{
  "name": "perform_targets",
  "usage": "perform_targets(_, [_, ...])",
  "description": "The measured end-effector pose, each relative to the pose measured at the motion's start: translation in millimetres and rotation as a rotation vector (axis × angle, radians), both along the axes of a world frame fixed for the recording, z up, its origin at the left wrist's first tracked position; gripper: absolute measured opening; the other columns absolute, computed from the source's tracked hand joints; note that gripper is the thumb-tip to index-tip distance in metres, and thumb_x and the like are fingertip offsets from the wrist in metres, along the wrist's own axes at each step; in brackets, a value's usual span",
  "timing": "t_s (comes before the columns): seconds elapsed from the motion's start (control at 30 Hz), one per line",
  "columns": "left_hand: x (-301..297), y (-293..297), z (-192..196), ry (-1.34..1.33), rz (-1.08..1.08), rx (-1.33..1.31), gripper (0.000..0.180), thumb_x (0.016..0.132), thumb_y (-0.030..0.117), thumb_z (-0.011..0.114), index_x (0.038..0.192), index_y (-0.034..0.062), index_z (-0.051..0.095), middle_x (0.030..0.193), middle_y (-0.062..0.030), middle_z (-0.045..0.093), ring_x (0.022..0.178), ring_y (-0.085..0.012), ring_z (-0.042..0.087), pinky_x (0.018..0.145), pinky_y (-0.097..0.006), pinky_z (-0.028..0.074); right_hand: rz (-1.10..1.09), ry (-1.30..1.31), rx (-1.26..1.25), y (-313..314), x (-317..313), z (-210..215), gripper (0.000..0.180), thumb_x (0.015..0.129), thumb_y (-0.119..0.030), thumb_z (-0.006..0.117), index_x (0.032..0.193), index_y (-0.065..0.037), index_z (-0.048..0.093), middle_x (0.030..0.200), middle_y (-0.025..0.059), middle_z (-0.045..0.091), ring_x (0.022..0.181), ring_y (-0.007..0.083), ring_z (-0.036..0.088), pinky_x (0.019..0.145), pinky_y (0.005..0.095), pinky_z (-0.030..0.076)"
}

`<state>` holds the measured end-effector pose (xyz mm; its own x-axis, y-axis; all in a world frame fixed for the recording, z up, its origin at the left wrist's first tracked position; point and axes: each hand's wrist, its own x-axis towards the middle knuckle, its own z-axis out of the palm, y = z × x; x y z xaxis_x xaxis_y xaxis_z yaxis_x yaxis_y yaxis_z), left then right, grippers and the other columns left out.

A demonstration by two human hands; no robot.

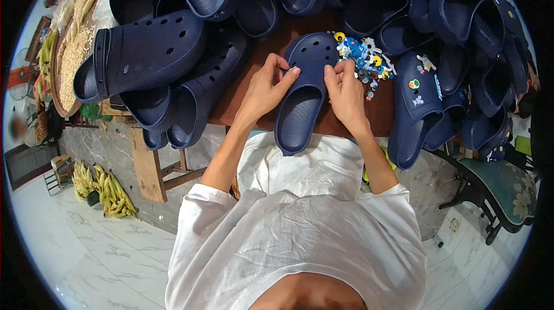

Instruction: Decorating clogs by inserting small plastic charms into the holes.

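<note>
Brown tabletop [381, 115] — curled hands [269, 86] [347, 94] gripping navy clog [308, 79].

Matt, smooth, rubbery-looking clog [309, 78]

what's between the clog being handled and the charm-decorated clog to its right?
Head view: the right hand, then the pile of small colourful charms, with brown tabletop showing nearer the person.
</note>
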<state>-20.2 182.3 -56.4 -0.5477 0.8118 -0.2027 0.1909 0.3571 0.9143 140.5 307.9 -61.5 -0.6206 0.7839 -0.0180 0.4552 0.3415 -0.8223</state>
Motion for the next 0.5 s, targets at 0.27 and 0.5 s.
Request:
perform_targets(0.27, [5.0,0.8,8.9,0.136,-0.083,-0.041,0.025,0.101,0.026,0.059,0.104,0.0021,0.051,0.08,-0.0098,0.059,0.074,-0.0158,0.056,0.068,-0.032,0.045,-0.024,0.237,0.274,-2.7,-6.2,-26.8,0.009,0.101,-0.013,0.047,0.105,-0.005,0.045,0.076,0.021,0.062,0.065,0.0413,0.063,0.058,0.0498,0.048])
perform_targets(0.5, [7.0,-0.5,-0.5,0.17,-0.041,0.079,0.024,0.099,0.024,0.057,0.107,0.0024,0.049,0.09,-0.0225,0.064,0.081,-0.0401,0.063,0.074,-0.045,0.048,-0.229,0.561,-0.602,19.3,-1.4,-52.5,0.015,0.106,-0.016,0.032,0.108,-0.008,0.046,0.067,0.0044,0.05,0.052,0.0116,0.049,0.044,0.0269,0.045])
